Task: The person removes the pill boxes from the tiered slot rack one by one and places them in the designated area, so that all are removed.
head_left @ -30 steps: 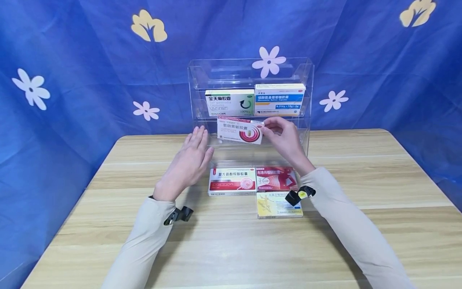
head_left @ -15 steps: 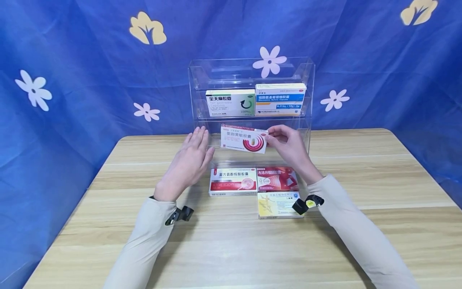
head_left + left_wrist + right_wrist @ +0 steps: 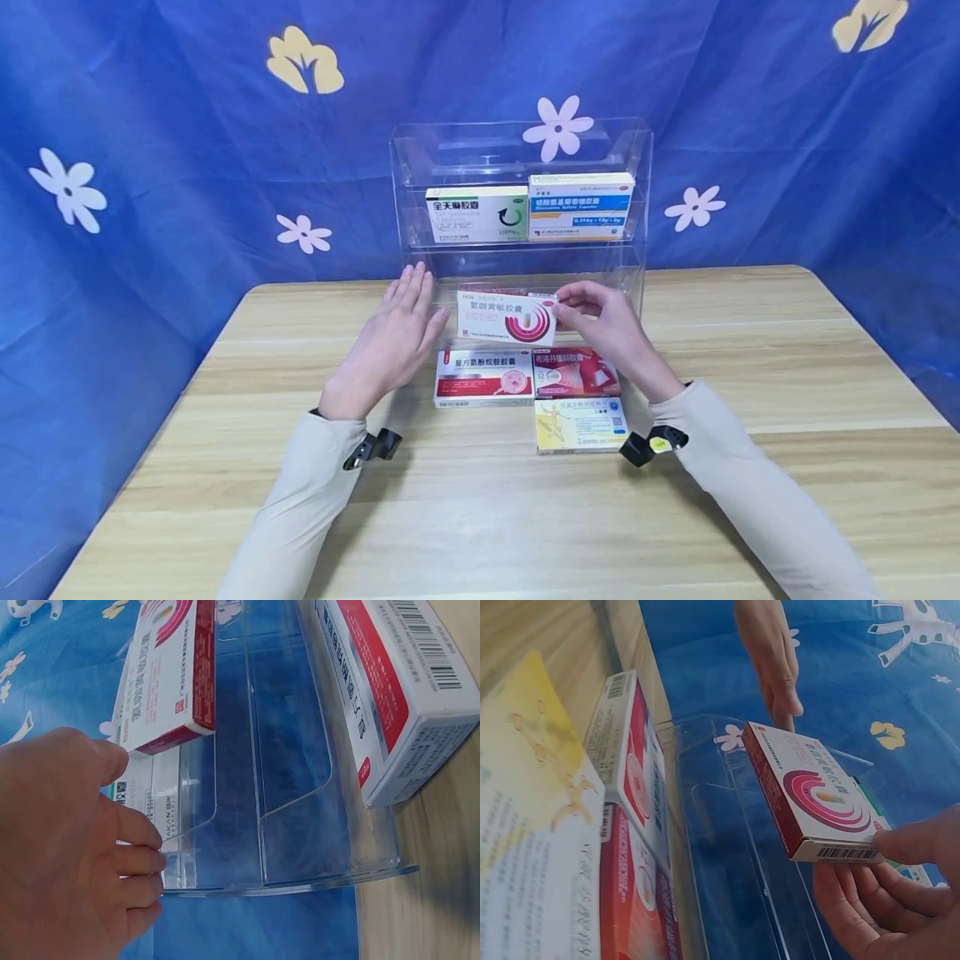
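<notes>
My right hand (image 3: 611, 325) pinches the right end of a white and red medicine box (image 3: 491, 321) between thumb and fingers. In the head view the box hangs slightly tilted before the lower part of a clear acrylic rack (image 3: 525, 247). My left hand (image 3: 390, 342) lies at the rack's left side, with fingers fairly straight in the head view; the left wrist view shows them by the rack's side edge (image 3: 300, 883). A green and white box (image 3: 465, 218) and a blue and white box (image 3: 581, 212) stand side by side on an upper tier.
At the rack's foot are a white and red box (image 3: 480, 382) and a red box (image 3: 573, 372). A yellow and white box (image 3: 573, 427) lies in front of the red one on the wooden table (image 3: 450, 517). A blue curtain (image 3: 225, 167) hangs behind.
My right hand has moved the white and red medicine box down and slightly right, away from the middle tier. My left hand has stayed almost in place at the rack's side.
</notes>
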A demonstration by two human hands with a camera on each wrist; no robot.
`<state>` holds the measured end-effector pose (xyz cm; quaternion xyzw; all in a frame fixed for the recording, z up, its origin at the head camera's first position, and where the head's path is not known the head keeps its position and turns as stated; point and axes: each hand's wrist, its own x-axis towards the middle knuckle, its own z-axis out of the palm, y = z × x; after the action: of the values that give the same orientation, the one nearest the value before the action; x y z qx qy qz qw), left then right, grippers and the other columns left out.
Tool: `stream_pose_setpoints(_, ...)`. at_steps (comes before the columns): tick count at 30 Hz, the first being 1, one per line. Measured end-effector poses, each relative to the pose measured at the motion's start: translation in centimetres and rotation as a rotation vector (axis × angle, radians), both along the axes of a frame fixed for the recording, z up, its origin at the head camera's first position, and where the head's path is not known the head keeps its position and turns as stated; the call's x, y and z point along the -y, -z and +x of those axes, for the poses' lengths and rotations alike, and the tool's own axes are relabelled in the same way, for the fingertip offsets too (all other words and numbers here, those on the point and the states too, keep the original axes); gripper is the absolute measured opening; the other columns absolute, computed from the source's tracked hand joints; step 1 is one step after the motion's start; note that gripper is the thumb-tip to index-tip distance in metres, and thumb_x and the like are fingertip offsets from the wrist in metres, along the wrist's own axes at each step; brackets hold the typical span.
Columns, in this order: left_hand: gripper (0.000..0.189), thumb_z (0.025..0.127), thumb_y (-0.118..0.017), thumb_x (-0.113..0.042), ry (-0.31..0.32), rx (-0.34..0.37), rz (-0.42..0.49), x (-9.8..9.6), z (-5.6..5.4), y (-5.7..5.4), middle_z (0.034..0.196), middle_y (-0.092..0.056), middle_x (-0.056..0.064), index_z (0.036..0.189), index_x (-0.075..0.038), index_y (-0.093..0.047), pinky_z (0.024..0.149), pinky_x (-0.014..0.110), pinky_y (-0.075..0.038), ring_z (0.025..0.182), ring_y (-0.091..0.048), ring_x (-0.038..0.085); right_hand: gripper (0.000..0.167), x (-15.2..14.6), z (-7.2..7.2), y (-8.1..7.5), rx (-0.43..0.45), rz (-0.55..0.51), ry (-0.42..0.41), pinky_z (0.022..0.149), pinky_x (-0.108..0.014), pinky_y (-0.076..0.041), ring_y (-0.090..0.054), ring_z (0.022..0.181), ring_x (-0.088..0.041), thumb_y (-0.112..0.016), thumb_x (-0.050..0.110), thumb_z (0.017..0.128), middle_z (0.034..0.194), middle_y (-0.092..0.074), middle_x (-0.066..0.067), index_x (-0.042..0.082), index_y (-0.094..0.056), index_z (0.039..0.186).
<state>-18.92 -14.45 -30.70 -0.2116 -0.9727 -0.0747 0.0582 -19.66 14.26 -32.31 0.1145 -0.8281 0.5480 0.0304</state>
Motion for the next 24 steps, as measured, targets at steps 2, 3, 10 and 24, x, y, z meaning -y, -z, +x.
stream_pose_setpoints(2, 0.066, 0.106, -0.027, -0.038, -0.002, 0.001, 0.000, 0.1, 0.0, 0.1, 0.158, -0.006, 0.026, 0.149, 0.010, -0.015, 0.120, 0.046, -0.006, 0.146, -0.003, 0.035, 0.024, 0.0, 0.2, 0.2, 0.000, 0.008, -0.007, 0.081, -0.026, -0.055, -0.065, 0.095, -0.023, -0.066, 0.014, 0.092, 0.103, -0.067, -0.012, 0.002, -0.065, 0.112)
stream_pose_setpoints(3, 0.066, 0.106, -0.027, -0.038, -0.003, 0.005, 0.001, 0.1, 0.0, 0.1, 0.158, -0.005, 0.025, 0.149, 0.010, -0.015, 0.120, 0.045, -0.006, 0.146, -0.002, 0.035, 0.024, 0.0, 0.3, 0.3, 0.003, 0.010, -0.010, 0.081, -0.027, -0.055, -0.065, 0.094, -0.023, -0.066, 0.014, 0.092, 0.103, -0.067, -0.012, 0.002, -0.065, 0.113)
stream_pose_setpoints(10, 0.067, 0.105, -0.022, -0.041, 0.005, 0.009, -0.006, 0.0, 0.1, 0.1, 0.158, -0.004, 0.025, 0.150, 0.009, -0.012, 0.120, 0.045, -0.005, 0.146, -0.001, 0.034, 0.024, -0.1, 0.9, 0.6, 0.010, 0.018, -0.033, 0.083, -0.028, -0.055, -0.066, 0.092, -0.023, -0.067, 0.014, 0.091, 0.102, -0.067, -0.012, 0.002, -0.066, 0.112)
stream_pose_setpoints(24, 0.068, 0.105, -0.022, -0.042, 0.001, 0.025, 0.005, 0.0, -0.1, 0.2, 0.158, 0.000, 0.023, 0.150, 0.008, -0.010, 0.120, 0.043, -0.003, 0.147, -0.001, 0.035, 0.025, 1.0, 1.9, 1.5, 0.193, -0.023, -0.114, 0.074, -0.032, -0.058, -0.068, 0.084, -0.020, -0.068, 0.014, 0.090, 0.097, -0.067, -0.013, -0.001, -0.064, 0.110)
